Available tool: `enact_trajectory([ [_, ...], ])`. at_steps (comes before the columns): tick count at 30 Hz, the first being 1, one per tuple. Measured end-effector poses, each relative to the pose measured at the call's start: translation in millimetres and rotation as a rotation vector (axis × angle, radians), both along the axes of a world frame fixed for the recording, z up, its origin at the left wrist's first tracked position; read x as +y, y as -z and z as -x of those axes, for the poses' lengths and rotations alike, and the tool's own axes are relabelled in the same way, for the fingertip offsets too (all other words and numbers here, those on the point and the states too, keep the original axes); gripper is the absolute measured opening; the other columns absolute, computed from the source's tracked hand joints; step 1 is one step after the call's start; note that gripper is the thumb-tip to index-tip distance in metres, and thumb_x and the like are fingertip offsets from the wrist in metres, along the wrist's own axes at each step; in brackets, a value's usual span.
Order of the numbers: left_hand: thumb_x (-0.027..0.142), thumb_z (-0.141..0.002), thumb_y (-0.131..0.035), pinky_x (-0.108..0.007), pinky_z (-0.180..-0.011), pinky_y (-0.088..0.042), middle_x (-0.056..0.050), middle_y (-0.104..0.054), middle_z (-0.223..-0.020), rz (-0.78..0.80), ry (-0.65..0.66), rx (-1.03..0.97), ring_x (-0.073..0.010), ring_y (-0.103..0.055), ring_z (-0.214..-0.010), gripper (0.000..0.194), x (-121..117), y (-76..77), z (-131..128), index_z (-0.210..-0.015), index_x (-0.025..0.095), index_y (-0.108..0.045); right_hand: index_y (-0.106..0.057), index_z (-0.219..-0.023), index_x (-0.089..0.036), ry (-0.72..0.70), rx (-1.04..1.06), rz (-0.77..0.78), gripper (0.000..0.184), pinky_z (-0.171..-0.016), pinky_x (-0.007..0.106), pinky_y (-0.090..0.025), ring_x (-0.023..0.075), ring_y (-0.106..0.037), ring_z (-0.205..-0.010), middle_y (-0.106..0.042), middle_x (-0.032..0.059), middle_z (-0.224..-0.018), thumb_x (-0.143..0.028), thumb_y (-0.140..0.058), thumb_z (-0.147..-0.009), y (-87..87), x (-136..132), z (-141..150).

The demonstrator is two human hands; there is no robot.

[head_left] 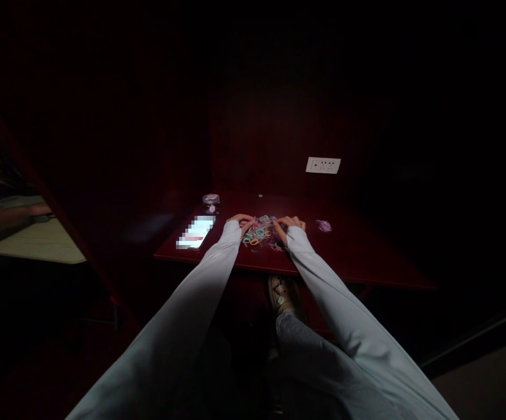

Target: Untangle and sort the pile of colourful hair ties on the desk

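Well, a dark red table (358, 262) stands against a dark red wall (270, 128), with a white socket panel (323, 165) on the wall at one o'clock. A loose pile of small colored hair ties (260, 233) lies on the table between the hands. The left hand (241, 223) sits at the pile's nine o'clock edge and the right hand (288, 224) at its three o'clock edge, fingers curved down over the loops; whether they grip any, I cannot tell. From the pile, a phone (195, 232) with a pixelated screen lies at nine o'clock, a small round jar (211, 202) stands at ten, and a purple tuft (323, 226) lies at three. Beyond a dark red partition (82, 192) at nine o'clock, a pale tabletop (38, 242) and an arm (12, 219) show.
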State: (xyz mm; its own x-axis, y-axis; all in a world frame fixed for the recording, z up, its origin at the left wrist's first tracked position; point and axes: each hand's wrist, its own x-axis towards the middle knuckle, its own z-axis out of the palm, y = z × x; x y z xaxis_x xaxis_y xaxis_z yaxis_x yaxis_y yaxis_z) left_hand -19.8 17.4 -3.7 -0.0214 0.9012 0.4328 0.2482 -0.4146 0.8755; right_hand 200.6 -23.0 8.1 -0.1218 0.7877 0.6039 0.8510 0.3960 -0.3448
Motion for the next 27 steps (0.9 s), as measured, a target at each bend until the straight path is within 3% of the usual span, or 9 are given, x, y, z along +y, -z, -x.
enact_trajectory([
  [4, 0.019, -0.082, -0.077, -0.024, -0.068, -0.060, -0.003, -0.078, -0.071, 0.047, 0.044, -0.032, -0.0174, -0.077, -0.071, 0.003, 0.3, 0.4, -11.3, -0.083, 0.016, -0.078, -0.082, -0.106, -0.031, -0.019, 0.106, 0.018, 0.050, -0.098, 0.045, -0.033, 0.0315, -0.055, -0.109, -0.078, 0.0085, -0.110, -0.067, -0.046, -0.104, 0.1, 3.0, 20.5],
  [14, 0.018, -0.079, -0.079, -0.022, -0.063, -0.055, -0.004, -0.078, -0.072, 0.040, 0.056, 0.050, -0.0152, -0.072, -0.067, 0.002, -2.9, -2.4, -26.1, -0.080, 0.015, -0.079, -0.085, -0.097, -0.031, 0.010, 0.218, 0.091, 0.066, -0.096, 0.046, -0.034, 0.0323, -0.053, -0.109, -0.076, 0.0093, -0.114, -0.078, -0.039, -0.101, -0.1, 6.7, 15.3],
  [27, 0.016, -0.078, -0.078, -0.021, -0.062, -0.054, -0.003, -0.077, -0.070, 0.041, 0.066, 0.033, -0.0142, -0.070, -0.066, 0.002, -5.5, -5.3, -27.9, -0.076, 0.016, -0.077, -0.082, -0.087, -0.029, -0.008, 0.297, 0.078, 0.059, -0.097, 0.047, -0.036, 0.0321, -0.053, -0.109, -0.075, 0.0085, -0.109, -0.076, -0.047, -0.099, 5.7, 10.5, 14.0],
])
